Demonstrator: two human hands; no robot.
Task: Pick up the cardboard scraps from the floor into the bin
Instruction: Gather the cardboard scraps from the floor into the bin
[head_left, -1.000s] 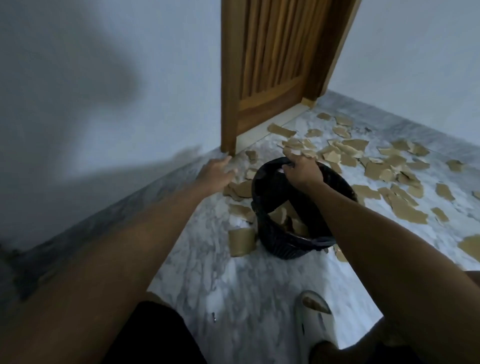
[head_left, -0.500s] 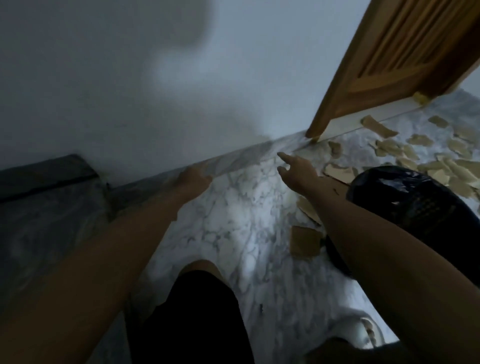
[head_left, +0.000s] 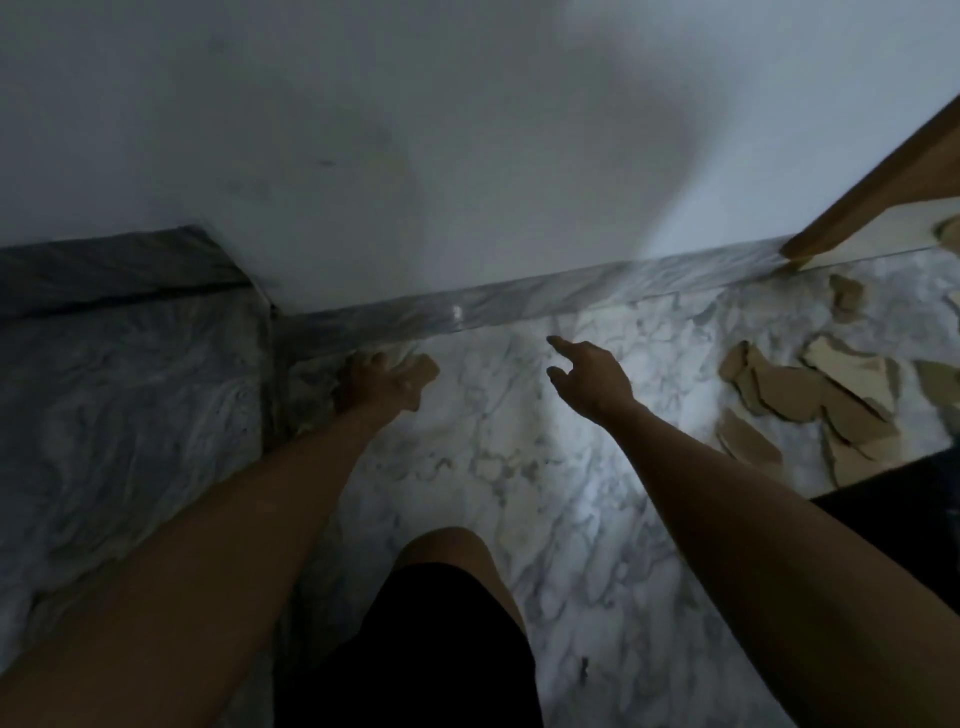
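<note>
My left hand (head_left: 371, 387) is low by the grey skirting, its fingers curled round a tan cardboard scrap (head_left: 423, 370) that sticks out to the right. Over bare marble floor, my right hand (head_left: 589, 382) hovers with its fingers spread and holds nothing. A heap of cardboard scraps (head_left: 795, 397) lies on the floor at the right. Only a dark edge of the black bin (head_left: 904, 493) shows at the right border, behind my right forearm.
A white wall with a grey marble skirting (head_left: 519, 306) runs across ahead. A wooden door frame (head_left: 872, 192) stands at the upper right. A darker grey floor strip (head_left: 130, 405) lies to the left. My knee in black shorts (head_left: 447, 597) is below.
My right hand let go of the bin rim and now hovers open over the floor. The view swung left, pushing the bin to the right edge. My left hand moved to the skirting.
</note>
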